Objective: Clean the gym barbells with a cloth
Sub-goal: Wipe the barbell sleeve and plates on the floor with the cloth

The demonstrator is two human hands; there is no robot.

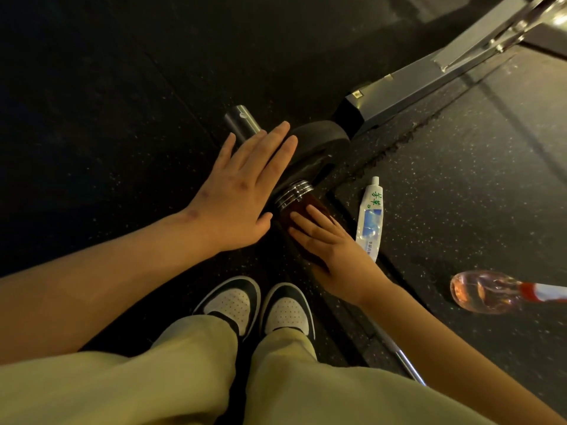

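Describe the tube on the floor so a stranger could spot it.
Find the barbell on the dark gym floor. Just right of it, beside the right hand, lies a white tube with green lettering and a blue panel, unlike the clear pinkish bottle farther right.

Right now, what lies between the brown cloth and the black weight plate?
A ribbed chrome collar lies between the cloth and the weight plate. The head view shows this.

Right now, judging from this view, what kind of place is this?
Probably a gym: a barbell with a weight plate lies on speckled rubber flooring, and a metal frame stands beside it.
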